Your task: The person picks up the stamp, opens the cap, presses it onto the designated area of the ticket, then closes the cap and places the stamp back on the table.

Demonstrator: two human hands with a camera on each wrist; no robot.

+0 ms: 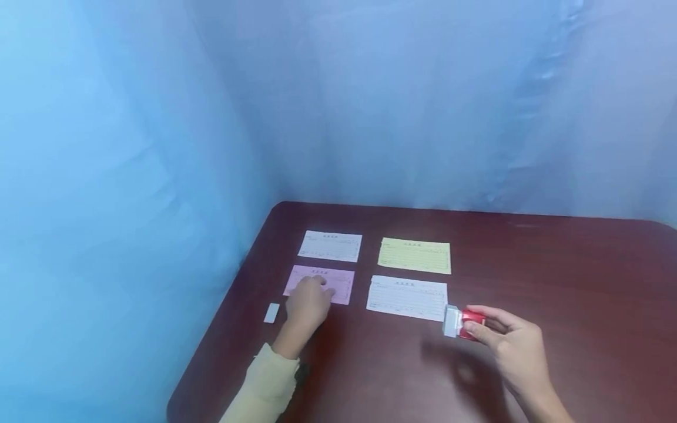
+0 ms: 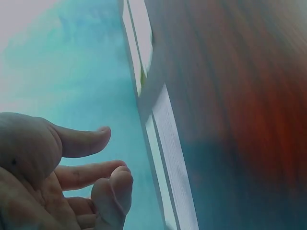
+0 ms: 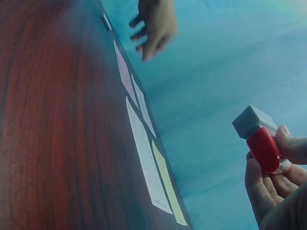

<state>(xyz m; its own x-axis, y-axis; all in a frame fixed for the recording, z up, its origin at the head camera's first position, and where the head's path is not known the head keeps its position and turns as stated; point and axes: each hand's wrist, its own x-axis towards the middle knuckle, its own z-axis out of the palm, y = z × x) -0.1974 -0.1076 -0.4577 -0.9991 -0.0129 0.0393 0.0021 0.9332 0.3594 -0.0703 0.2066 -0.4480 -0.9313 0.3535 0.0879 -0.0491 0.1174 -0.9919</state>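
My right hand [image 1: 520, 352] holds a self-inking stamp [image 1: 472, 325] with a red body and a grey block at one end, pinched between thumb and fingers above the table. In the right wrist view the stamp [image 3: 264, 149] is raised clear of the surface. My left hand [image 1: 307, 302] hovers over a pink printed slip [image 1: 342, 285], its fingers loosely bent and holding nothing. The left wrist view shows a gap between the thumb and fingers of this hand [image 2: 62, 177]. Nearest the stamp lies a white printed slip [image 1: 407, 298].
Another white slip [image 1: 330, 247] and a yellow slip [image 1: 415, 255] lie farther back. A small white rectangular piece [image 1: 272, 313] is left of my left hand. The dark reddish-brown table [image 1: 571, 282] has rounded far corners, with blue curtains [image 1: 396, 106] behind and to the left.
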